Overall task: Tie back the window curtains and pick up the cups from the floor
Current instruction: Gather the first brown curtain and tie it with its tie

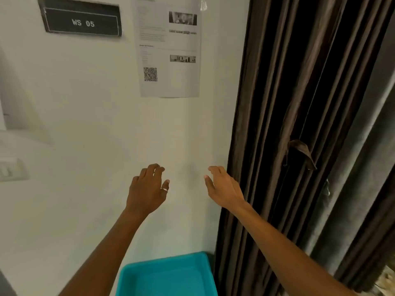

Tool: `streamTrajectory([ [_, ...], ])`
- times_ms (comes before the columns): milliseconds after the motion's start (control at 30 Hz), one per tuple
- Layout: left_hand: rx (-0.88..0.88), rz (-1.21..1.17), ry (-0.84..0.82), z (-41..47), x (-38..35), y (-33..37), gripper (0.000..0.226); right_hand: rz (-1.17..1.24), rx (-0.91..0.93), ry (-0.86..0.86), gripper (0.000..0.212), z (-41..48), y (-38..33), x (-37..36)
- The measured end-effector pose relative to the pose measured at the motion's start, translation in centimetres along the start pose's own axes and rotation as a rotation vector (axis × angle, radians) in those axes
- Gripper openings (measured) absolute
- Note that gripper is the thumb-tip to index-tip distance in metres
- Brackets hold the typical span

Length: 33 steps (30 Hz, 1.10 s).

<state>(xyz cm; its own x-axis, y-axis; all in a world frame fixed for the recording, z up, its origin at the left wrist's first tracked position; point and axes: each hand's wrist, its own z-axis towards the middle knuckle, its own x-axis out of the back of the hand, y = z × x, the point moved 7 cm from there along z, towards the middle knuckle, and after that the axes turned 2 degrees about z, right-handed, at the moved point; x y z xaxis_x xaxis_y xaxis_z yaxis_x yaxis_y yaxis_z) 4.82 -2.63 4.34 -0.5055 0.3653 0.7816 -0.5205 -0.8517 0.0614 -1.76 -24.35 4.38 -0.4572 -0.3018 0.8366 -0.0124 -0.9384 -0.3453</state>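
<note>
A dark brown pleated curtain (299, 124) hangs gathered at the right, against the white wall. A short brown tie strap (301, 151) dangles loose from its folds at mid height. My right hand (224, 188) hovers just left of the curtain's edge, fingers relaxed and holding nothing. My left hand (147, 189), with a ring on one finger, is raised beside it before the wall, fingers loosely curled and holding nothing. No cups are in view.
A turquoise plastic tray (166, 274) sits low against the wall, below my hands. A black "WS 05" sign (82, 20) and a printed sheet with a QR code (168, 48) hang on the wall. A grey curtain panel (363, 167) lies right of the brown one.
</note>
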Motion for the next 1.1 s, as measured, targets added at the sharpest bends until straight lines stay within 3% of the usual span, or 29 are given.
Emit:
streamTrajectory([
  [200,0.041,-0.178,-0.127,-1.3,-3.6,2.9,0.040,-0.054,-0.102,-0.061,0.041,-2.4,2.4,-1.0],
  [333,0.069,-0.298,-0.175,-2.1,-5.1,6.0,0.042,0.008,-0.169,-0.012,0.021,-4.1,5.0,-0.7],
  [600,0.108,-0.418,-0.253,-2.0,-7.2,10.9,0.043,0.099,-0.264,0.073,0.019,-4.8,9.6,0.3],
  [767,0.152,-0.372,-0.250,-1.7,-7.3,12.1,0.043,0.092,-0.301,0.180,0.035,-3.2,11.1,1.7],
  [967,0.225,-0.335,-0.252,-0.8,-6.6,13.8,0.043,0.086,-0.299,0.184,0.054,-0.8,12.7,2.7],
  [1100,0.288,-0.355,-0.246,-0.9,-6.1,15.0,0.040,0.065,-0.243,0.160,0.049,0.9,12.6,3.3],
])
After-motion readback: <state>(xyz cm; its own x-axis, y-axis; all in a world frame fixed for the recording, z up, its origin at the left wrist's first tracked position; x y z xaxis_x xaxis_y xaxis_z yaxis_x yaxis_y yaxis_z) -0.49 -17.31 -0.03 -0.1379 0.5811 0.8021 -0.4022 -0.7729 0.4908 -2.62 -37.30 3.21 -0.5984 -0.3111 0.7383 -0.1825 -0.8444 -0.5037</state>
